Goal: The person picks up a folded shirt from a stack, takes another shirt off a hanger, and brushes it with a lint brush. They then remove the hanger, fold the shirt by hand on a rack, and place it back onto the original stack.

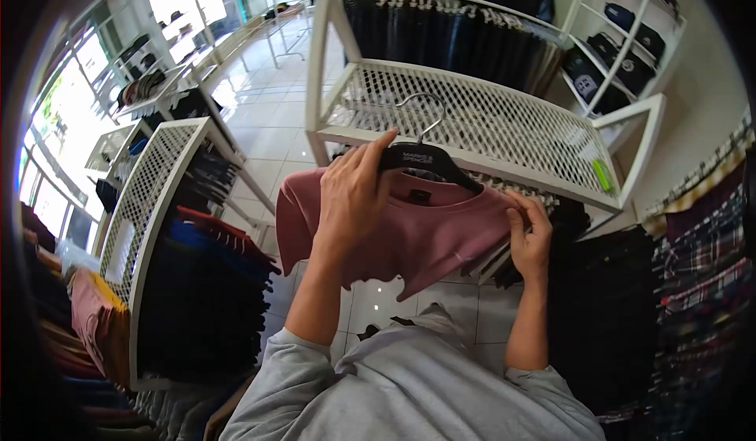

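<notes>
A dusty pink T-shirt [429, 232] hangs on a black hanger [429, 157] with a metal hook, held up in front of me. My left hand [352, 193] grips the hanger at its left shoulder, over the shirt's collar. My right hand [529, 232] pinches the shirt's right shoulder and sleeve. The hook points up in front of the white mesh rack top [504, 122], not hooked on anything that I can see.
Dark garments hang under the white mesh rack [472, 35] ahead. Another white mesh rack [153, 197] with coloured shirts stands at my left. Plaid shirts [697, 244] hang at right. White shelves [622, 47] hold folded clothes. A tiled aisle [268, 102] runs ahead left.
</notes>
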`<state>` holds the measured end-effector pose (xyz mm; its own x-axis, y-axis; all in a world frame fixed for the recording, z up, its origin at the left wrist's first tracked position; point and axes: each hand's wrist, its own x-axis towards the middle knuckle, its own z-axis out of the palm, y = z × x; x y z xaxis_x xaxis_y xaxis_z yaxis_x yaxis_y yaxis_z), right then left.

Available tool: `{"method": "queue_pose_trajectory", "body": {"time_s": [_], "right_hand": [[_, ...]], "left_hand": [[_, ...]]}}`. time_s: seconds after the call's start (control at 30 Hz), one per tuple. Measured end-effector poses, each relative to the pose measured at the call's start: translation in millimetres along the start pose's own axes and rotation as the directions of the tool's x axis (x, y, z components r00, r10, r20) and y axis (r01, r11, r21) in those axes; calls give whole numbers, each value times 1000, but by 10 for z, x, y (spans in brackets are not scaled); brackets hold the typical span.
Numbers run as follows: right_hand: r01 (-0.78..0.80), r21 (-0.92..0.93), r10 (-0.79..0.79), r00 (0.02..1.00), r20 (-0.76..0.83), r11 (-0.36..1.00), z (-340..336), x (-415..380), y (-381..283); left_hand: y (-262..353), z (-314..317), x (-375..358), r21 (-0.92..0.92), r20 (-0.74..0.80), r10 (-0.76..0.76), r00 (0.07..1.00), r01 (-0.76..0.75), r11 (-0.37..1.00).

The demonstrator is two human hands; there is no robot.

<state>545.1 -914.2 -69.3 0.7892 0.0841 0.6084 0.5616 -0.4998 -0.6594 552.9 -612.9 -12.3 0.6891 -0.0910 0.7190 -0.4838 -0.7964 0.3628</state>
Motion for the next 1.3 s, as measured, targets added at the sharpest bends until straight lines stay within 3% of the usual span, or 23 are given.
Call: {"method": "queue_pose_trajectory", "body": {"time_s": [0.07,0.13,0.23,0.27,0.3,0.33,0.4,0.47,0.53,0.57,0.6,0.7,0.77,0.8,0.9,1.0,1.03,1.13,1.2,1.27,1.3], "right_hand": [[-14,14,16,992,-127,1000,-266,-48,130],[-21,61,33,977,-211,998,-465,-93,387],[-2,2,2,982,-188,1000,-888,-129,767],[-24,0,24,986,-165,1000,-1052,-116,866],[-91,75,102,982,-160,993,-1172,-130,1068],[-153,154,177,973,-151,976,-1295,-134,1224],[-208,71,213,973,-84,976,-1632,-86,1405],[-186,90,194,976,-96,978,-1890,19,1621],[-55,-6,55,993,-100,998,-2148,213,1903],[-64,-57,56,989,-137,996,-2253,347,1992],[-140,-49,131,980,-150,989,-2334,473,2094],[-128,-122,106,980,-170,984,-2468,792,2657],[-119,-299,96,991,-90,947,-2508,902,3050],[-115,-290,93,992,-88,950,-2494,905,3161],[-199,-602,240,971,-14,773,-2408,861,3407],[-266,-625,268,959,-93,734,-2325,894,3640],[-387,-641,372,913,-167,663,-2295,892,3613],[-483,-575,446,868,-217,660,-2319,921,3558],[-398,-457,334,917,-217,796,-2398,895,3393],[-195,-287,66,913,-403,938,-2365,816,3000],[-176,-261,49,901,-432,949,-2340,744,2725]], "left_hand": [[314,186,106,-137,80,-39,996,50,989],[564,453,196,-212,56,33,998,-21,977],[933,816,340,-413,321,13,947,127,902],[1007,988,383,-431,275,109,955,21,902],[1111,1138,440,-439,305,114,946,33,898],[1237,1284,491,-441,334,117,935,45,896],[1502,1587,613,-388,437,-34,899,222,895],[1658,1939,674,-425,424,-101,900,296,855],[1743,2218,710,-392,383,-57,922,218,894],[1785,2310,737,-342,346,-31,938,156,927],[1837,2372,766,-345,345,-33,938,159,925],[1988,2481,832,-318,363,-123,924,247,915],[2044,2524,888,-298,369,-148,917,268,916],[2055,2545,908,-283,376,-169,911,286,916],[2026,2609,921,-277,343,-169,924,271,922],[1960,2599,952,-218,400,-230,887,336,916],[1916,2619,953,-230,383,-231,894,334,914],[1875,2616,975,-229,350,-238,906,329,916],[1819,2587,971,-223,352,-233,906,323,920],[1785,2516,992,-189,391,-279,877,373,909],[1788,2457,1000,-224,392,-280,876,387,895]]}}
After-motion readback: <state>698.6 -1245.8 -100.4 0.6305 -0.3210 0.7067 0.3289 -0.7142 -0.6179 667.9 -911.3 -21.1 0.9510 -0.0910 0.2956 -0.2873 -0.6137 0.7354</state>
